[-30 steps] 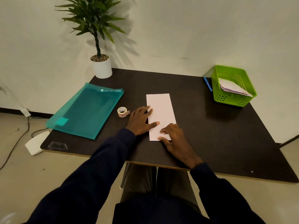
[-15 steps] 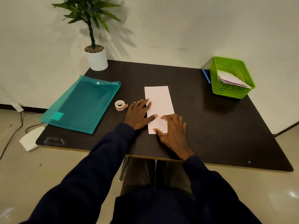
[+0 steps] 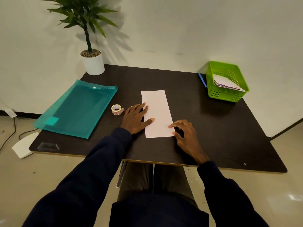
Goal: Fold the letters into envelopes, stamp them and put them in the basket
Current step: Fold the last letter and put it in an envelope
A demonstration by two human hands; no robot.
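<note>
your right hand (image 3: 186,136) has slid off the near end of the folded letter (image 3: 157,108) to its near right corner. its fingers are curled with tips on the edge; a pinch cannot be confirmed. your left hand (image 3: 136,119) stays flat, fingers straight, pressing the letter's left edge at mid counter (image 3: 205,128). the stamp roll (image 3: 116,109) sits just left of that hand, with the teal folder (image 3: 77,110) further left. the green basket (image 3: 224,95) stands far right, with a blue pen (image 3: 202,81) beside it.

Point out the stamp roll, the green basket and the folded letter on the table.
stamp roll (image 3: 115,112), head view, its outer wall facing the camera.
green basket (image 3: 224,96), head view, its near side wall.
folded letter (image 3: 157,107), head view, bare paper in its far half.
</note>
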